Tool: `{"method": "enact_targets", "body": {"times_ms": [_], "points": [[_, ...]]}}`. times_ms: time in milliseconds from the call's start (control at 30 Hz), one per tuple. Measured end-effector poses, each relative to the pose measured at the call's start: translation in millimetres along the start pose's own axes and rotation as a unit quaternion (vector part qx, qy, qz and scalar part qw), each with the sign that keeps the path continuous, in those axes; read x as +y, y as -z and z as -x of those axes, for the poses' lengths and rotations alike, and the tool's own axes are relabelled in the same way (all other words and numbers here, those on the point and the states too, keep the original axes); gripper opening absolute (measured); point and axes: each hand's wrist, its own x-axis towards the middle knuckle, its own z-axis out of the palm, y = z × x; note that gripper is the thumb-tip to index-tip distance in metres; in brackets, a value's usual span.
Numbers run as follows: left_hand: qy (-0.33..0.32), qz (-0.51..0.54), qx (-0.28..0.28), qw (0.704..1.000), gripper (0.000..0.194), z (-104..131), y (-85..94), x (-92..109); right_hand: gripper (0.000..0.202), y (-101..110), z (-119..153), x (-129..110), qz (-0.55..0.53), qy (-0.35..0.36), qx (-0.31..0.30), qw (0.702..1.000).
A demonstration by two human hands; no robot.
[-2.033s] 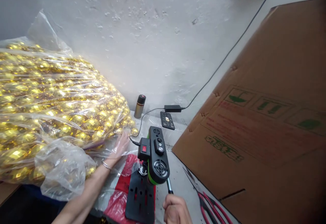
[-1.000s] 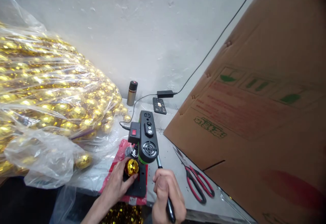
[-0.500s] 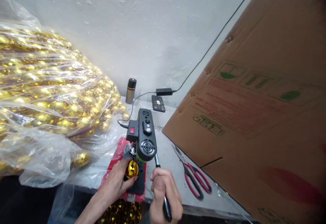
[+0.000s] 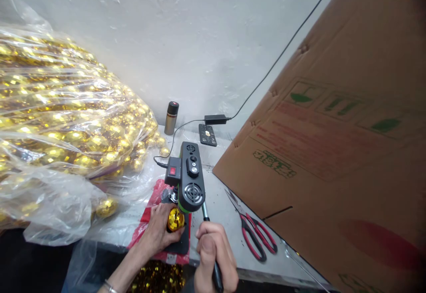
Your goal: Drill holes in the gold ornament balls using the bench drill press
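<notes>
A small gold mirrored ball (image 4: 175, 219) is held between the thumb and fingers of my left hand (image 4: 160, 230), at the front of a black machine (image 4: 192, 177) with a red switch. The ball sits over the machine's dark base plate (image 4: 182, 245), beneath the machine's head. My right hand (image 4: 215, 255) is wrapped round the black grip of the metal lever (image 4: 205, 212) on the machine's right side. Red plastic (image 4: 141, 230) lies under the base.
Left stands a big clear bag of gold balls (image 4: 73, 120). Behind are a spray can (image 4: 171, 118), a phone (image 4: 207, 135) and a power adapter (image 4: 215, 119) with its cable. Red-handled scissors (image 4: 254, 235) lie right, beside a large cardboard box (image 4: 319, 142).
My left hand has shifted slightly and the ball in it has turned and moved a little to the right. My right hand stays on the lever, almost unmoved.
</notes>
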Motion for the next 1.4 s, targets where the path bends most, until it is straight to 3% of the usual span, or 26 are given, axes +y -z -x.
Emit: {"method": "enact_targets", "body": {"times_ms": [167,400,900,1400], "points": [[-0.006,-0.003,-0.002,1.0,0.041,-0.8,-1.0,0.7,0.034,-1.1,15.4,12.2,0.026,0.011,0.0,1.0],[-0.02,0.01,0.004,1.0,0.038,1.1,-2.9,-2.9,0.039,-3.4,15.3,36.7,0.069,0.126,0.031,0.989],[-0.017,0.009,0.013,1.0,0.038,3.1,-8.5,-3.2,0.037,-8.5,23.5,46.8,0.045,0.115,0.071,0.99],[-0.013,0.013,0.015,1.0,0.037,3.6,-7.1,0.1,0.037,-10.4,30.2,59.0,0.013,0.124,0.071,0.99]]}}
